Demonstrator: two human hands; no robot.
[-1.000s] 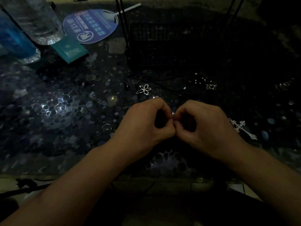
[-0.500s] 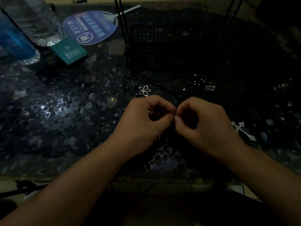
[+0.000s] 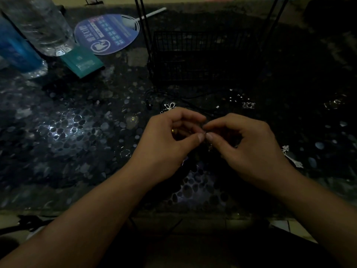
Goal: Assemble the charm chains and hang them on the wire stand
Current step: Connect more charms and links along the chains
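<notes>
A tiny link, too small and dim to identify, is pinched between thumb and forefinger of the left hand (image 3: 166, 144) and right hand (image 3: 249, 149), tips touching above the bench (image 3: 58, 132). The joint is best worked steadily. The flower charm (image 3: 169, 106) and cross charm (image 3: 290, 156) lie loose; the wire stand (image 3: 193, 55) waits behind, unobstructed.

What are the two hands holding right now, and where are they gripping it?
Left hand and right hand pinch a tiny metal piece between thumb and forefinger tips; which part is too small and dark to tell.
</notes>
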